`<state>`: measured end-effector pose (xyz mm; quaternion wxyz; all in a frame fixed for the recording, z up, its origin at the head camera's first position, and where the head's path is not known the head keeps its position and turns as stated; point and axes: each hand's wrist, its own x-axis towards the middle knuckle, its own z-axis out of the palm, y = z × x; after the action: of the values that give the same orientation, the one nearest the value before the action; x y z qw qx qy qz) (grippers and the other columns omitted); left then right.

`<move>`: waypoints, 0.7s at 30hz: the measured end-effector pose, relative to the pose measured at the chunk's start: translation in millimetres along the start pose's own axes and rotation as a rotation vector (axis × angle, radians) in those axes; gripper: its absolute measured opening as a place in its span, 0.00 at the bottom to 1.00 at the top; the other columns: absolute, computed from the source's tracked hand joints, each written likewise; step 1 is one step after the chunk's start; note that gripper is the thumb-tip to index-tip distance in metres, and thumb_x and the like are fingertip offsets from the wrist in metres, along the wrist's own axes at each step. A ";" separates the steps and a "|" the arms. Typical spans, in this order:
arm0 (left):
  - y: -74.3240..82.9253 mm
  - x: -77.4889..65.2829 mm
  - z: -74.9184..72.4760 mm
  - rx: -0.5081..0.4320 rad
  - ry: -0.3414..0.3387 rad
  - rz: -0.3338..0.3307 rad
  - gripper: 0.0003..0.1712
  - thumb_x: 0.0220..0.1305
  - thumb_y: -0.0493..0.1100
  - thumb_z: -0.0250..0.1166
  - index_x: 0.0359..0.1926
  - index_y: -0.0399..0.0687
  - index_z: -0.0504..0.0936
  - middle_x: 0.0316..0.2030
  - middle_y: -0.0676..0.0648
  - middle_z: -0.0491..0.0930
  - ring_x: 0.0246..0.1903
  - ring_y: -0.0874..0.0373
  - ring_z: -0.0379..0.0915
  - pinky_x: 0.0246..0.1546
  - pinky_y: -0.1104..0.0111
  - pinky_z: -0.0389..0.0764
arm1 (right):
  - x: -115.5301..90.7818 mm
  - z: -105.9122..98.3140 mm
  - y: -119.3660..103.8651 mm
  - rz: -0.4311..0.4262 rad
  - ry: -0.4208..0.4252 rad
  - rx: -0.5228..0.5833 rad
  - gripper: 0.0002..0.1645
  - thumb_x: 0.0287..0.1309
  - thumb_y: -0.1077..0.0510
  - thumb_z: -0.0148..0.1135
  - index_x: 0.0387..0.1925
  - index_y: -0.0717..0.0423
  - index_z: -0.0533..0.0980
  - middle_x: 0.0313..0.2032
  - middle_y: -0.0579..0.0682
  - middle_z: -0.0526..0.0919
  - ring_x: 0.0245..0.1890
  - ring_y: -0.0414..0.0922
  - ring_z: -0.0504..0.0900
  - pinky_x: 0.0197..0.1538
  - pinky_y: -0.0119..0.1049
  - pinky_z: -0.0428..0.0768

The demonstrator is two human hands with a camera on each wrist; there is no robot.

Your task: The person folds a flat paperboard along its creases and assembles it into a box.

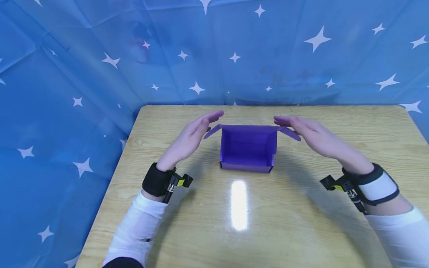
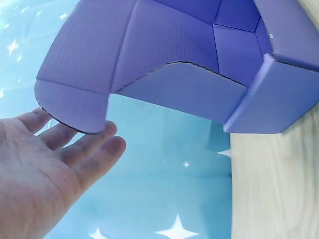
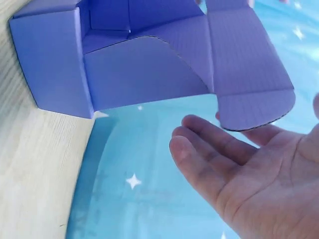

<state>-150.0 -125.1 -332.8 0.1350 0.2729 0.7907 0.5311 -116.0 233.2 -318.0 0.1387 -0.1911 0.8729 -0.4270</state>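
Observation:
A purple cardboard box (image 1: 246,167) sits on the wooden table with its lid raised and its inside facing the head camera. Two rounded flaps spread outward from the lid, a left flap (image 1: 212,131) and a right flap (image 1: 290,133). My left hand (image 1: 191,137) is beside the left flap, fingers extended; in the left wrist view the fingertips reach just behind the flap's curved edge. Mirroring it, my right hand (image 1: 311,134) has its fingers stretched out by the right flap, and the right wrist view shows some fingers partly hidden behind that flap.
The pale wooden table (image 1: 187,223) extends around the box, with a bright light reflection in front of it. A blue cloth (image 1: 218,44) with white stars hangs behind the table and along its left side. Both wrists wear black straps with small cameras.

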 end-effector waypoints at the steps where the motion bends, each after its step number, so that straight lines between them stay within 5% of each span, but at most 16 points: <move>1: 2.7 3.0 -0.7 0.023 -0.011 -0.006 0.66 0.60 0.88 0.35 0.81 0.43 0.61 0.80 0.42 0.64 0.81 0.48 0.61 0.83 0.53 0.63 | 3.7 -2.6 -4.7 0.022 -0.031 -0.008 0.38 0.86 0.41 0.24 0.80 0.58 0.61 0.78 0.62 0.67 0.81 0.62 0.62 0.81 0.50 0.63; 3: 6.9 8.1 -1.9 0.041 -0.046 -0.020 0.64 0.64 0.86 0.33 0.81 0.43 0.62 0.80 0.43 0.64 0.81 0.49 0.60 0.82 0.54 0.64 | 10.4 -7.3 -12.6 0.059 -0.090 -0.016 0.40 0.85 0.38 0.21 0.80 0.56 0.61 0.79 0.61 0.66 0.81 0.63 0.62 0.78 0.60 0.64; 7: 11.9 15.2 -2.5 0.102 -0.124 -0.058 0.51 0.77 0.76 0.31 0.80 0.45 0.63 0.80 0.45 0.65 0.81 0.50 0.60 0.82 0.56 0.64 | 20.2 -12.3 -20.5 0.101 -0.169 -0.045 0.43 0.84 0.35 0.20 0.79 0.55 0.64 0.78 0.59 0.69 0.79 0.61 0.67 0.69 0.47 0.74; 10: 13.4 19.2 -1.4 0.180 -0.165 -0.073 0.40 0.85 0.65 0.31 0.80 0.47 0.64 0.79 0.45 0.67 0.81 0.51 0.60 0.83 0.57 0.64 | 23.9 -12.9 -20.5 0.116 -0.210 -0.037 0.43 0.84 0.34 0.22 0.79 0.56 0.64 0.78 0.60 0.68 0.80 0.61 0.64 0.75 0.52 0.73; 14: 13.5 21.7 1.6 0.225 -0.188 -0.084 0.36 0.87 0.60 0.31 0.79 0.47 0.66 0.78 0.45 0.69 0.81 0.51 0.60 0.83 0.56 0.62 | 26.2 -10.8 -17.1 0.098 -0.248 -0.014 0.43 0.84 0.36 0.24 0.79 0.61 0.63 0.78 0.63 0.66 0.81 0.65 0.60 0.81 0.65 0.61; 21: 9.4 19.4 7.6 0.244 -0.206 -0.104 0.35 0.87 0.59 0.33 0.78 0.47 0.68 0.77 0.45 0.70 0.81 0.52 0.61 0.83 0.56 0.63 | 22.8 -4.2 -14.1 0.083 -0.247 -0.070 0.41 0.85 0.37 0.25 0.77 0.58 0.67 0.77 0.64 0.68 0.78 0.67 0.65 0.78 0.67 0.65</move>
<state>-159.2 -105.5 -325.7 0.2085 0.2988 0.8445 0.3926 -134.9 217.9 -306.0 0.2558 -0.2105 0.8707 -0.3634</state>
